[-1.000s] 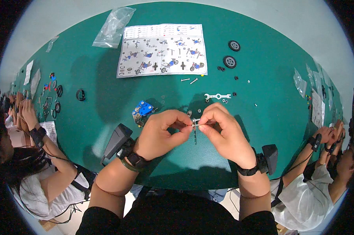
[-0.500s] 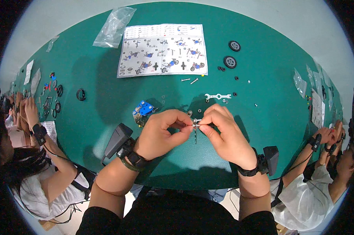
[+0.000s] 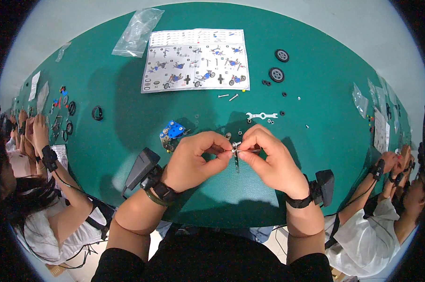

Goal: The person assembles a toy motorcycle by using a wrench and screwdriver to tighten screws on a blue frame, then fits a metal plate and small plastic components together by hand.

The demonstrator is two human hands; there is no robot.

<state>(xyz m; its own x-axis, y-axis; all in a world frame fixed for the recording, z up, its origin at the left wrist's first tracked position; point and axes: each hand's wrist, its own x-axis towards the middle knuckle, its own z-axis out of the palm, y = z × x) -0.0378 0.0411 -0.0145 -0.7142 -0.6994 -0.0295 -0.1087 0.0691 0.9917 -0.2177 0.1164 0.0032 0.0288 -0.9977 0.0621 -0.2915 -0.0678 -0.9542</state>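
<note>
Both hands meet over the near middle of the green table. My left hand [image 3: 200,152] pinches the left side of a small metal assembly [image 3: 236,157], whose narrow strip hangs down between the hands. My right hand [image 3: 266,157] is closed on its right side, with a thin piece showing between thumb and fingers. The fingertips hide most of the joint. Left of my left hand lies a blue and metal built part [image 3: 173,130]. A silver wrench [image 3: 262,115] with small nuts beside it rests beyond my right hand.
A printed instruction sheet [image 3: 196,60] lies ahead, a clear plastic bag [image 3: 138,33] at its left. Two wheels [image 3: 276,74] and two screws [image 3: 233,97] lie nearby. A black ring [image 3: 97,113] is at left. Other people work at both sides.
The fingers of my right hand have shifted slightly, and the thin piece between them now shows further right. The metal assembly has turned a little; my left hand has hardly moved.
</note>
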